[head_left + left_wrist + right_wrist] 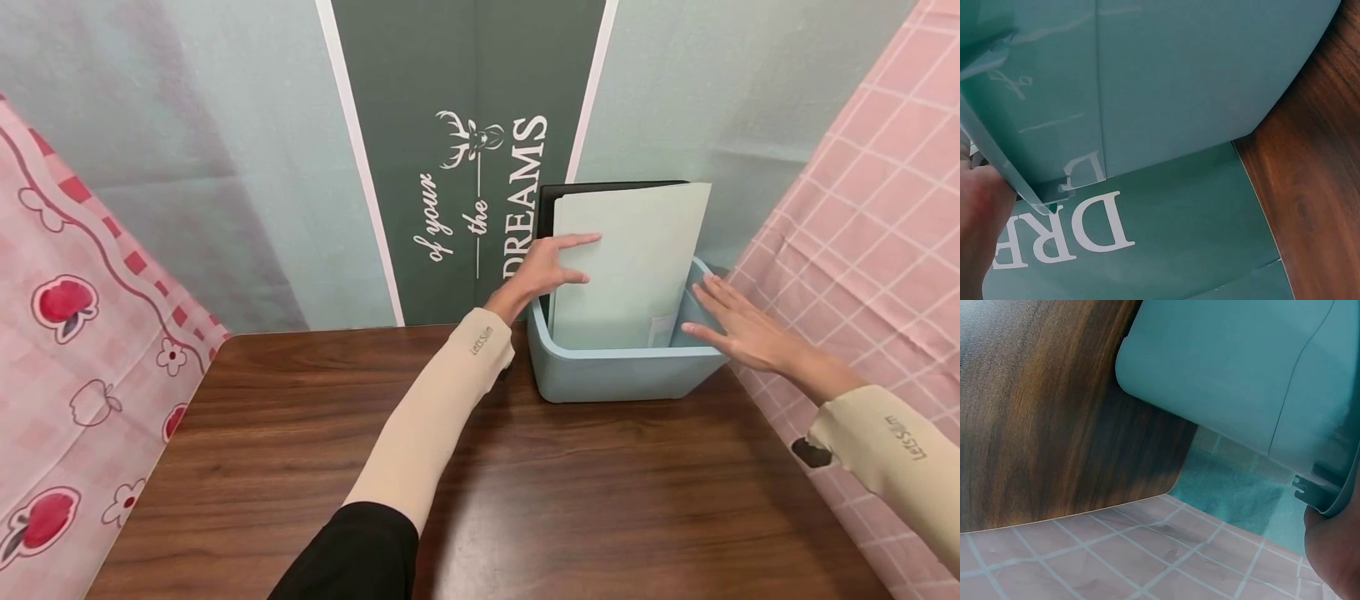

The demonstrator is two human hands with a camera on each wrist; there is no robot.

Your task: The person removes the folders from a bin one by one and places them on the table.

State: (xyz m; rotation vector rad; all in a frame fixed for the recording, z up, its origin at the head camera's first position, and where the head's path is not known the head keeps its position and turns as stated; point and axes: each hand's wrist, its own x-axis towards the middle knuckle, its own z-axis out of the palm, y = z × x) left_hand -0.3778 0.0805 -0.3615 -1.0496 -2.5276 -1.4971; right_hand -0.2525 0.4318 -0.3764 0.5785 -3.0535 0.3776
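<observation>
A light-blue plastic bin [622, 379] stands on the wooden table, with a pale green folder [630, 258] upright inside it. Behind that folder, a black flat item [546, 204] shows along its top and left edges. My left hand [546, 265] is at the bin's left side, index finger and thumb stretched out over the folder's left edge. On the other side, my right hand [750, 329] has its fingers straight and spread at the bin's right rim. Both wrist views show the bin's outer walls, with part of the left hand [982, 206] and right hand [1335, 544] beside the rim.
The brown wooden table [300, 450] stretches out in front of the bin. A green and grey cloth [420, 75] with white lettering hangs behind it. Pink patterned cloth [900, 208] lines the right side, and another pink cloth [75, 375] with apples the left.
</observation>
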